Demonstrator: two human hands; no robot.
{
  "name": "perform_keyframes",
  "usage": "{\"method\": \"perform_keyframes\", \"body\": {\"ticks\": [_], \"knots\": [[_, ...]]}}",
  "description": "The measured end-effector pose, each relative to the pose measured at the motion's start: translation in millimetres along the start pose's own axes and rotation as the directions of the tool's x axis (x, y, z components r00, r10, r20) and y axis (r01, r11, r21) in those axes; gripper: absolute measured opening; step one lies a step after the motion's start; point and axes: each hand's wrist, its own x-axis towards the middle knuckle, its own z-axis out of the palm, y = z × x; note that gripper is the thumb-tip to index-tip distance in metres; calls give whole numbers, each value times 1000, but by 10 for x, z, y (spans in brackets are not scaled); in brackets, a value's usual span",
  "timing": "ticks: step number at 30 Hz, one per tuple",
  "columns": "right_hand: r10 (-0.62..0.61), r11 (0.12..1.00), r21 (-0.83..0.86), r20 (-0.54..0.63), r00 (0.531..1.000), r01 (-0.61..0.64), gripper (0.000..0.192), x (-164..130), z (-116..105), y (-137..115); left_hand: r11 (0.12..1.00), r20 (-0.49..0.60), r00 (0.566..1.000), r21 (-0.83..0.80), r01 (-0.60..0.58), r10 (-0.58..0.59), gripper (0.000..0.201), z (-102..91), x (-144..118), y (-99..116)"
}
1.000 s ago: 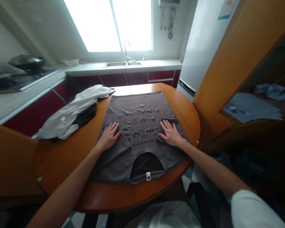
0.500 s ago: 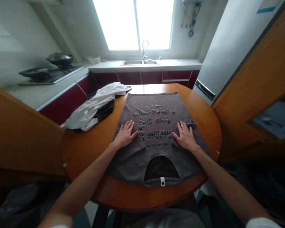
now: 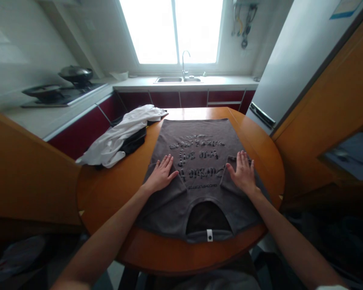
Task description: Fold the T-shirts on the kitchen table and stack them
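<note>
A dark grey T-shirt with raised black lettering lies spread on the round wooden table, its neckline and white label towards me. Both sleeves are folded inward over the front. My left hand rests flat on the left sleeve, fingers stretched out. On the right sleeve lies my right hand, palm down with its fingers extended. Neither hand grips the cloth.
White and black clothes lie heaped at the table's left edge. Beyond the table runs a counter with a sink. A stove with pans stands at the left, a fridge at the right.
My right hand has shifted a little to the right across its sleeve, which now looks flatter. My left hand has stayed almost in place on the other sleeve.
</note>
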Motion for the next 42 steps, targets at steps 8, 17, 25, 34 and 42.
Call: {"method": "perform_keyframes", "body": {"ticks": [8, 17, 25, 34, 42], "knots": [[113, 992, -50, -3, 994, -113, 90, -5, 42, 35, 999, 31, 1000, 41, 6, -7, 77, 33, 28, -41], [133, 991, -9, 32, 991, -133, 88, 2, 32, 75, 999, 18, 1000, 45, -6, 5, 76, 83, 41, -105], [64, 997, -59, 205, 977, -53, 91, 24, 20, 50, 999, 7, 1000, 37, -3, 3, 76, 85, 41, -102], [-21, 999, -21, 126, 992, 24, 81, 23, -45, 17, 999, 17, 1000, 36, -4, 3, 77, 75, 53, -96], [-63, 998, 30, 167, 984, 59, 77, 37, 41, 32, 999, 9, 1000, 39, -11, 11, 76, 88, 31, -111]]}}
